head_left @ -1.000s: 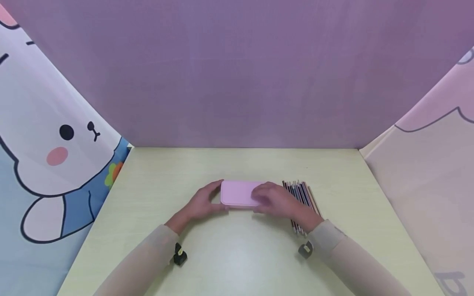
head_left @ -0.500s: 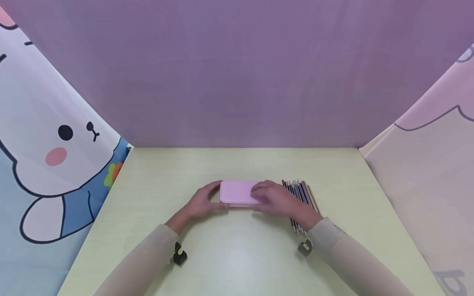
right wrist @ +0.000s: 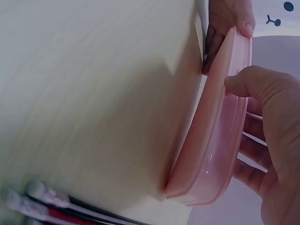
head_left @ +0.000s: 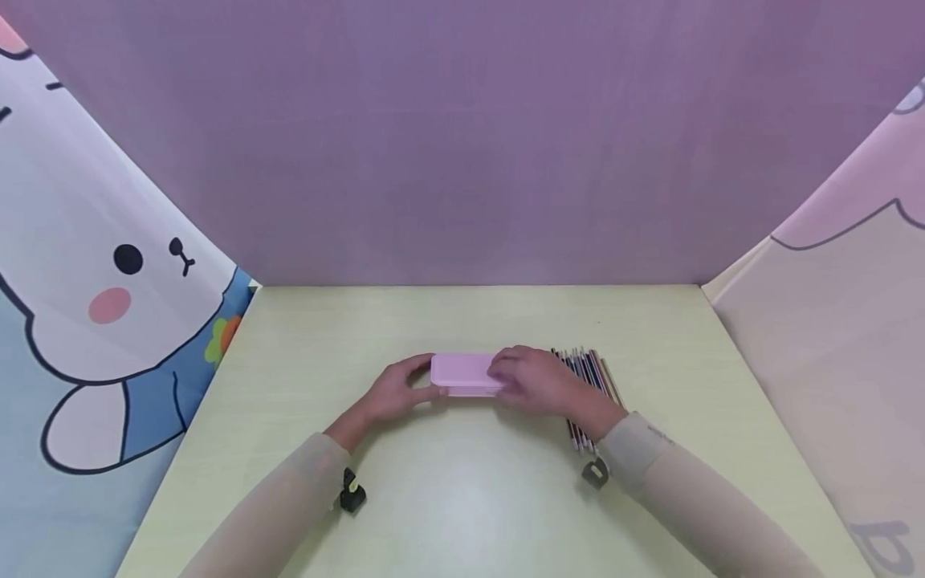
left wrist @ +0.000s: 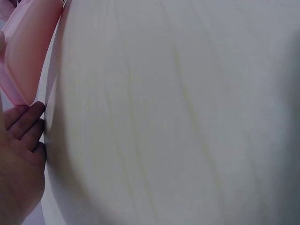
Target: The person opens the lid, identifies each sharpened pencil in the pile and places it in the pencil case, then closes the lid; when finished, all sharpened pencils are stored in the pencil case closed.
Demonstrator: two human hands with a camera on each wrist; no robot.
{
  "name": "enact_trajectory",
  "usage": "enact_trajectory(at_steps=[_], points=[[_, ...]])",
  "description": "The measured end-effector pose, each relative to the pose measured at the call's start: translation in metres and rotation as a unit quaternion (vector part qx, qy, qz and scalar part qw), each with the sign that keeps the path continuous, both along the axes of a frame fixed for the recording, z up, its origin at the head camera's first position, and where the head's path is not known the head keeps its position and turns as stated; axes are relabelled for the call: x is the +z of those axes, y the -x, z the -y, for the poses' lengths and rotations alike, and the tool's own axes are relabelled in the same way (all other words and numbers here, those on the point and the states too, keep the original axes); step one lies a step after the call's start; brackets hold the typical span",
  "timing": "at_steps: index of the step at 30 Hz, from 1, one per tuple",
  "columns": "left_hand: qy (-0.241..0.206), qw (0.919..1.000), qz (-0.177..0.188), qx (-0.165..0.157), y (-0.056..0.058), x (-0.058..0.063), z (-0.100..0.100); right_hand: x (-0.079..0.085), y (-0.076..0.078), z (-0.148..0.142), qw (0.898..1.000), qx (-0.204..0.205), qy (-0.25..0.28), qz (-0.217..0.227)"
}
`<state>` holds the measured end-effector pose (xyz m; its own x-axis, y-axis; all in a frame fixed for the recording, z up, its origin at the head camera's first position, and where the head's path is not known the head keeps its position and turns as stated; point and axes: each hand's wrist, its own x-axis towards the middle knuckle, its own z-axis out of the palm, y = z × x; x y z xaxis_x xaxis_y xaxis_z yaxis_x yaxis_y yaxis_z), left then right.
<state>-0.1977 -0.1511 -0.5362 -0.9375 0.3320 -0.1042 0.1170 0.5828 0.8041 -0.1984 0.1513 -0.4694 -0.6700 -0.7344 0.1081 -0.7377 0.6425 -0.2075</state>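
A pink plastic pencil case (head_left: 462,371) with rounded corners is between my hands in the middle of the table, its lid down. My left hand (head_left: 393,392) grips its left end, thumb at the front and fingers behind. At the other end my right hand (head_left: 540,381) holds the case, with the thumb on the near edge and the fingers spread over the lid. The right wrist view shows the case (right wrist: 220,131) tilted, its underside partly facing the camera. Several pencils (head_left: 587,373) lie side by side just right of it, partly hidden under my right forearm.
The pale wood-look table (head_left: 462,490) carries the case and pencils. A purple panel (head_left: 462,160) stands along its back edge. Cartoon-printed cloths hang at the left (head_left: 87,361) and right (head_left: 809,337).
The pencil case has tipped slightly, its front edge moving up a little in the head view. Both hands keep their hold; my right hand has risen slightly. The pencils stay put.
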Motion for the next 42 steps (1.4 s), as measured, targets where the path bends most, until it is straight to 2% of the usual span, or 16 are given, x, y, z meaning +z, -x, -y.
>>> enact_trajectory(at_steps=[9,18,25,29,35,42], points=[[-0.008,0.9998,0.015,0.010,-0.001,0.001,-0.003,0.007,0.001,0.011,0.996,0.026,-0.048,-0.068],[-0.003,0.9996,0.014,0.026,0.000,-0.002,-0.003,0.007,-0.001,0.020,0.995,0.005,-0.069,-0.074],[-0.018,0.9992,0.021,0.028,-0.002,-0.001,-0.005,0.009,-0.005,0.025,0.992,0.014,-0.085,-0.089],[-0.019,0.9989,0.029,0.030,-0.004,0.000,-0.007,0.010,-0.006,0.027,0.987,0.025,-0.117,-0.108],[-0.017,0.9986,0.016,0.048,-0.003,0.000,-0.008,0.016,-0.008,0.030,0.974,0.056,-0.162,-0.149],[-0.019,0.9978,0.029,0.057,-0.002,0.002,-0.008,0.019,-0.005,0.031,0.971,0.066,-0.176,-0.150]])
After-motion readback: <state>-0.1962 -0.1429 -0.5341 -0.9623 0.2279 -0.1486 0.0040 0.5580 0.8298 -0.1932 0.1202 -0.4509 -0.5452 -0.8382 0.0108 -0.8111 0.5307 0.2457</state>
